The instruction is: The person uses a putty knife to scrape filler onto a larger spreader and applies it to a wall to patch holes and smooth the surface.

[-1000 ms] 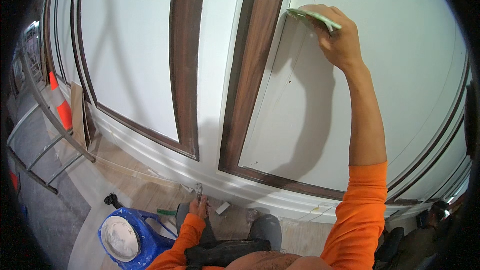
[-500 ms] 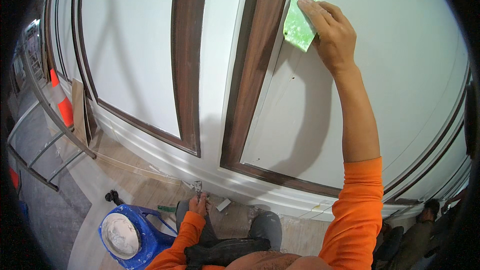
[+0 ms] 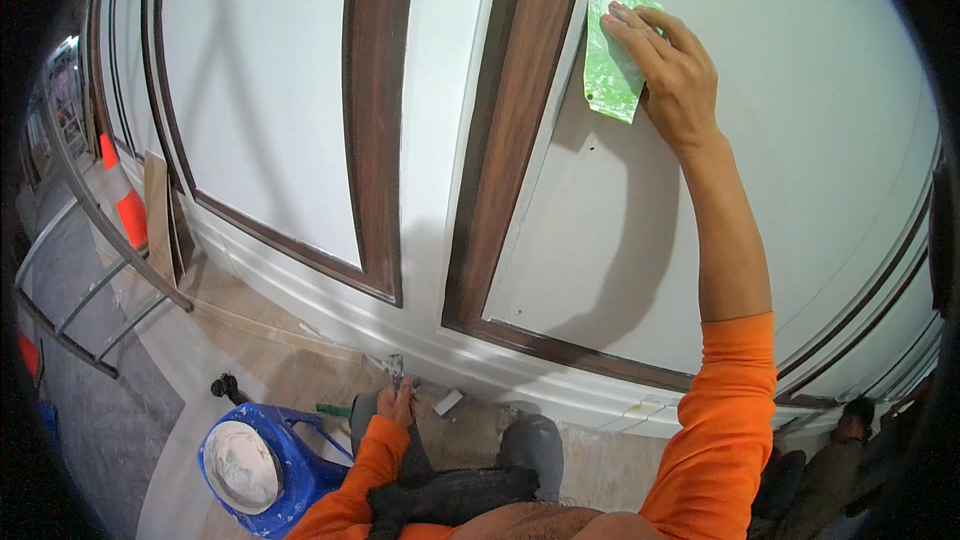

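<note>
My right hand (image 3: 678, 75) is raised to the white wall panel (image 3: 780, 140), its fingers closed on a green plastic putty spreader (image 3: 610, 75) smeared with white. The spreader lies against the panel beside the dark brown wood trim (image 3: 535, 70); contact along its far edge is hard to make out. Low down near the baseboard, my left hand (image 3: 396, 406) is closed around what looks like a putty knife (image 3: 396, 368), whose small whitish blade points up. To its left, a round tub of white paste (image 3: 243, 467) rests on a blue plastic stool (image 3: 290, 445).
A curved metal rail frame (image 3: 105, 220) stands at the far left, near an orange and white traffic cone (image 3: 131, 218) and leaning boards (image 3: 158, 215). A small white block (image 3: 448, 403) lies on the floor. At the lower right are a person's legs (image 3: 835, 470).
My right hand and the green spreader have shifted slightly right and down along the panel, and the spreader has turned more upright. My left hand stays nearly where it was.
</note>
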A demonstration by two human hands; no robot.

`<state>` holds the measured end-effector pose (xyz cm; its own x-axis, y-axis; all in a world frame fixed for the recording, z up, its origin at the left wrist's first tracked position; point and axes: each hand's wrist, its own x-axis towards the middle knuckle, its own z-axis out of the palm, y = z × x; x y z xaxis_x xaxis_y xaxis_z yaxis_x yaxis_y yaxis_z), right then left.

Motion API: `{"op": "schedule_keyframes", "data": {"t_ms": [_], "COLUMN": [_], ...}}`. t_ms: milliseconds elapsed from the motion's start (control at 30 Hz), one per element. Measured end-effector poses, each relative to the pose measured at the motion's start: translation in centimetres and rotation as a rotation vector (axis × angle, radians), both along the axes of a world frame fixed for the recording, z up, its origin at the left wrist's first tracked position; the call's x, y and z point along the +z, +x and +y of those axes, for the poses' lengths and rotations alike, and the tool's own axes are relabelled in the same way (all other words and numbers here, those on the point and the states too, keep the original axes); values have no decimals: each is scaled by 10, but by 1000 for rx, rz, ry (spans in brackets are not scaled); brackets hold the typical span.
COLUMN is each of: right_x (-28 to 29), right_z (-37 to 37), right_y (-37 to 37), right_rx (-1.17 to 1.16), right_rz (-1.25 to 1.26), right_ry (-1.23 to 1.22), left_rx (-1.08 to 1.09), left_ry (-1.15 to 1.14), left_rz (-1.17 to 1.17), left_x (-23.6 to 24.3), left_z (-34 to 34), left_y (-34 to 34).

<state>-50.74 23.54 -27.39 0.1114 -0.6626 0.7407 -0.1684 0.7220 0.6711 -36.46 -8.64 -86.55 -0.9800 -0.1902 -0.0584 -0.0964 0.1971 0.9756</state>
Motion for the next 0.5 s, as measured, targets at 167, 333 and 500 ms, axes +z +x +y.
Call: {"op": "schedule_keyframes", "data": {"t_ms": [167,333,500], "right_x": [-1,8,35], "right_z": [-2,9,8], "right_y": [15,28,21], "right_rx": [9,53,-31], "right_rz": [-121,-222,-103], "right_ry": [35,-37,12], "left_rx": [59,42,36], "left_ry": [169,209,370], "left_rz": [-29,-25,-31], "left_x": [1,14,0], "left_z": [4,8,8], "left_y": [1,6,6]}}
